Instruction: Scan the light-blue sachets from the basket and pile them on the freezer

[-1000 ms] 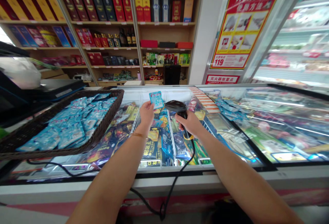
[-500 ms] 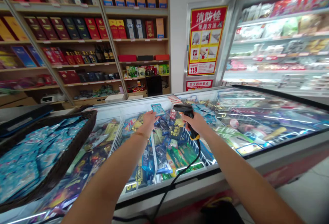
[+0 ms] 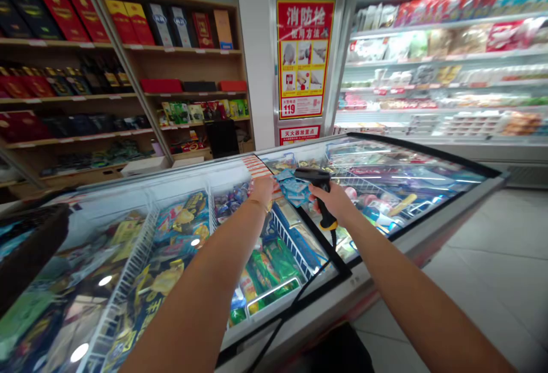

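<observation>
My right hand [image 3: 331, 199] is closed around the grip of a black and yellow barcode scanner [image 3: 314, 178], its head pointing left and its cable hanging down. My left hand [image 3: 262, 189] has its fingers closed at the left edge of a small pile of light-blue packets [image 3: 295, 190]. A blue packet [image 3: 283, 175] shows at its fingertips; where it ends and the pile begins is hard to make out. The pile lies on the glass lid of a chest freezer, just left of and below the scanner head.
The chest freezer [image 3: 295, 293] holds white wire baskets [image 3: 128, 259] of bagged goods. A dark woven basket [image 3: 38, 247] stands at the left. Shelves of boxes [image 3: 175, 48] and a lit refrigerated display [image 3: 445, 76] stand behind. The black scanner cable [image 3: 295, 304] crosses the freezer's front edge.
My left hand has carried a blue packet rightward to the pile on the lid. The view has turned right, and the scanner stays in my right hand.
</observation>
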`<state>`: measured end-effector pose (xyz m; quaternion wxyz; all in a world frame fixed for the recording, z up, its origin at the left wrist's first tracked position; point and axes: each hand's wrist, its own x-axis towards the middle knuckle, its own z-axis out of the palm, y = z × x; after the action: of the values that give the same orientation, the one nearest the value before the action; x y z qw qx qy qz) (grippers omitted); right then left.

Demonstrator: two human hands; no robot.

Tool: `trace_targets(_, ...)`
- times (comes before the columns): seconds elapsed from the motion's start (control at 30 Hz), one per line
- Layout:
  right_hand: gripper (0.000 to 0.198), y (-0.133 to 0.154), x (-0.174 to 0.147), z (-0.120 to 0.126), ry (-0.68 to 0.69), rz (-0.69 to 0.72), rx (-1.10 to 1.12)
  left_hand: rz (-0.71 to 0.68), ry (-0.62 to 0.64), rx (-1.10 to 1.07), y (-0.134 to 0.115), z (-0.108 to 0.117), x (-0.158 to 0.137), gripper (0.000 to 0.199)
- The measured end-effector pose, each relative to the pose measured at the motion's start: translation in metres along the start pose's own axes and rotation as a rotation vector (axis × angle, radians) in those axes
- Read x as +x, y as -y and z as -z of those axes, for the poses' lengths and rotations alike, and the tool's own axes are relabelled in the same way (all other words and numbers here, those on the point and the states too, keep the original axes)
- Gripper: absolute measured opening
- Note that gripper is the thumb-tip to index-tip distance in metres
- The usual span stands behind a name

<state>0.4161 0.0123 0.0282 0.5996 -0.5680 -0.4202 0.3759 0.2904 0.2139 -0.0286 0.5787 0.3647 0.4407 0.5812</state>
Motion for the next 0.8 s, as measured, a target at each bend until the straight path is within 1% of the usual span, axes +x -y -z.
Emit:
trace_targets(0.07,0.019,-0.001,0.0,-0.004,-0.007,-0.006,-0.001,0.05,-0.022,-0.006,-0.003,0.008,-0.003,0.021)
trace_targets(0.13,0.02,0.0,-0.002,-0.013,-0.004,-0.014,0.001,0.053,-0.02,-0.007,-0.01,0.024,-0.007,0.02)
trace_targets(0.2,0.021,0.003,-0.005,-0.026,0.007,-0.021,0.008,0.046,-0.038,-0.01,-0.021,0.047,-0.012,0.019)
trace_targets(0.27,0.023,0.007,-0.011,-0.044,0.031,-0.019,0.019,0.026,-0.059,-0.007,-0.036,0.075,-0.017,0.017)
trace_targets(0.33,0.022,0.011,-0.018,-0.064,0.074,-0.004,0.024,-0.01,-0.116,0.068,-0.056,0.105,-0.023,0.017)
trace_targets(0.43,0.02,0.014,-0.03,-0.099,0.159,0.02,0.017,-0.071,-0.237,0.215,-0.089,0.156,-0.032,0.019)
trace_targets(0.53,0.021,0.013,-0.039,-0.137,0.225,0.05,0.009,-0.159,-0.307,0.363,-0.126,0.214,-0.04,0.025)
trace_targets(0.63,0.022,0.01,-0.048,-0.173,0.295,0.084,0.01,-0.285,-0.383,0.626,-0.166,0.28,-0.045,0.033)
trace_targets(0.73,0.023,0.004,-0.056,-0.204,0.356,0.095,0.0,-0.397,-0.511,0.87,-0.205,0.345,-0.051,0.033)
trace_targets(0.8,0.024,-0.003,-0.06,-0.22,0.381,0.106,-0.007,-0.436,-0.598,1.01,-0.228,0.385,-0.057,0.031)
